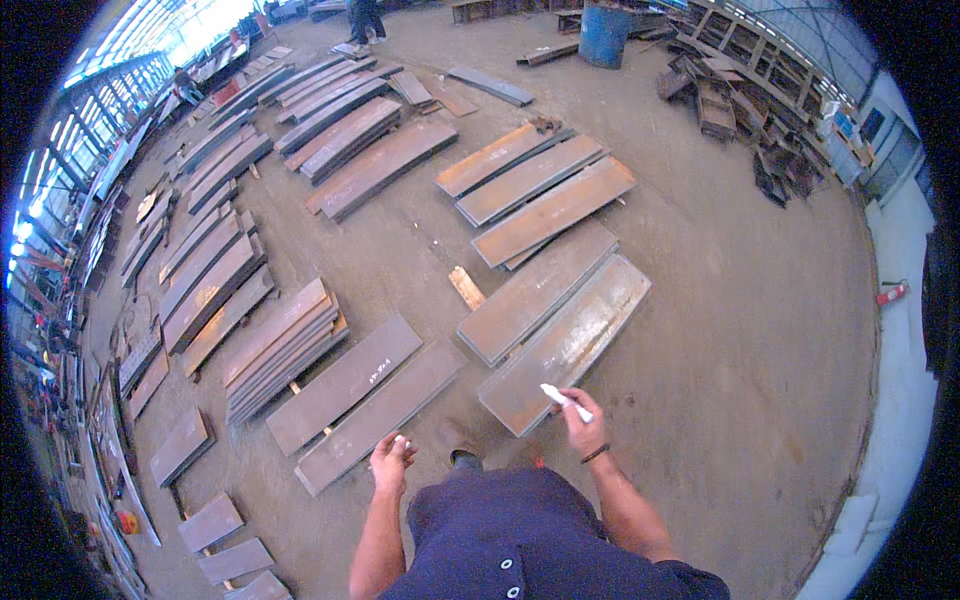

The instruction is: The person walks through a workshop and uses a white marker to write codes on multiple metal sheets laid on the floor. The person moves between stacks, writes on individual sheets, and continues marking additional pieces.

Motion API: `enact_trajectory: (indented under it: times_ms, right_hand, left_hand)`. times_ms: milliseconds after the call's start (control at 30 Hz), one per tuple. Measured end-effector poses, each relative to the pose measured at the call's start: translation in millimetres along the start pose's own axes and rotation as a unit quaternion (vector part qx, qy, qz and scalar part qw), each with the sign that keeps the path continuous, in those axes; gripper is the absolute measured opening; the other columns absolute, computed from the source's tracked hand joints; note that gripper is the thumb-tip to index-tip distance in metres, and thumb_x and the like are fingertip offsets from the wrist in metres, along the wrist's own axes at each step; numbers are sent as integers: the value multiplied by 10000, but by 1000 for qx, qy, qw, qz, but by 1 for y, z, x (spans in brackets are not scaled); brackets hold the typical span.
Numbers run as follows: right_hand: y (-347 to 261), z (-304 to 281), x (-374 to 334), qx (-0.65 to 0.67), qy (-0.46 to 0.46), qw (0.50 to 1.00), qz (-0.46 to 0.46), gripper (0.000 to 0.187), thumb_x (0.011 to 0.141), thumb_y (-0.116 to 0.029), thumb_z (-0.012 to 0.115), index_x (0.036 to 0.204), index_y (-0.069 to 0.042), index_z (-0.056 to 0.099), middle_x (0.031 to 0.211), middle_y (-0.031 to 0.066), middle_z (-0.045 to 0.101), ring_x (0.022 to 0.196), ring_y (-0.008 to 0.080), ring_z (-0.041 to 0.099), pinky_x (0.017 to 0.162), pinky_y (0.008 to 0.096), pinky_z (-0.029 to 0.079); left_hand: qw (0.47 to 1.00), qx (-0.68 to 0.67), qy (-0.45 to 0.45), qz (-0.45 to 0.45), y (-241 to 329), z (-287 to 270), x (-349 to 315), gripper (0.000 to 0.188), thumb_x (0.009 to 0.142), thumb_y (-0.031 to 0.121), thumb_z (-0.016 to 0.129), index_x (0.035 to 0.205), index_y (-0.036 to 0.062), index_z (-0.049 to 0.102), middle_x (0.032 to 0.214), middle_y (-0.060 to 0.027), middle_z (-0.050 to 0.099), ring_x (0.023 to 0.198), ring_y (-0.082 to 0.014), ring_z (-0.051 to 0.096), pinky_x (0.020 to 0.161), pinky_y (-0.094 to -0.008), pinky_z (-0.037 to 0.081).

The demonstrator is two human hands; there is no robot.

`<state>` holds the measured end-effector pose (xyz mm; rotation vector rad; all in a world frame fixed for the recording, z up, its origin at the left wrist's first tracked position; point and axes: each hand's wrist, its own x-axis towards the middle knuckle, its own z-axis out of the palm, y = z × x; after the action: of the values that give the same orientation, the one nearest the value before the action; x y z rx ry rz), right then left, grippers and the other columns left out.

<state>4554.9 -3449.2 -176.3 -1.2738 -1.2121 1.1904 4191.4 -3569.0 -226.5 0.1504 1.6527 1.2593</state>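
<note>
My right hand [586, 428], a dark band at its wrist, is closed around a white marker [568, 404]. The marker's tip points up and to the left, over the near end of a grey steel plate [575, 335] with pale scuffs. Lower on the left, my left hand [391, 464] is closed, its fingers pinching a small white piece [402, 439] that looks like a cap. Nearest to that hand lies a brown-grey steel plate [375, 415], beside another plate [345, 385] with white handwriting on it.
Stacks of steel plates [285, 345] cover the floor on the left and ahead. Three rusty plates [550, 205] lie farther ahead. A blue drum [603, 38] stands at the back, scrap steel [715, 105] at the far right. Another person [365, 18] stands far off.
</note>
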Motion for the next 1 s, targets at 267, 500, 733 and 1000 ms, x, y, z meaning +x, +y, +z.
enact_trajectory:
  times_ms: [267, 500, 733, 1000]
  right_hand:
    - [-101, 66, -17, -114, -233, 953, -154, 250, 824, -85, 689, 1068, -38, 666, 892, 105, 684, 788, 179, 673, 703, 292, 508]
    - [-112, 66, -23, -57, -208, 970, -109, 259, 830, -106, 679, 1082, -46, 667, 941, 111, 694, 810, 204, 674, 720, 316, 523]
    - [-122, 64, -22, -86, -186, 969, -139, 264, 811, -100, 710, 1067, -53, 667, 933, 107, 689, 812, 212, 679, 714, 313, 527]
    - [-108, -18, -51, -169, -63, 957, -227, 305, 774, -113, 756, 1058, -65, 657, 898, 125, 688, 798, 256, 688, 727, 330, 533]
  left_hand:
    - [959, -233, -142, -69, 69, 102, -56, 214, 918, 167, 679, 1101, 112, 584, 1027, -89, 697, 871, -218, 685, 694, -348, 535]
    - [963, -217, -151, -54, 87, 103, -62, 152, 922, 174, 677, 1041, 116, 601, 973, -79, 700, 836, -201, 679, 693, -337, 536]
    - [967, -138, -193, -92, 69, 92, -54, 154, 945, 186, 641, 1066, 101, 596, 977, -79, 695, 825, -197, 675, 683, -327, 526]
    - [970, -83, -106, -200, -3, 97, 24, 199, 981, 258, 547, 1089, 98, 597, 873, -40, 650, 702, -166, 613, 584, -337, 470]
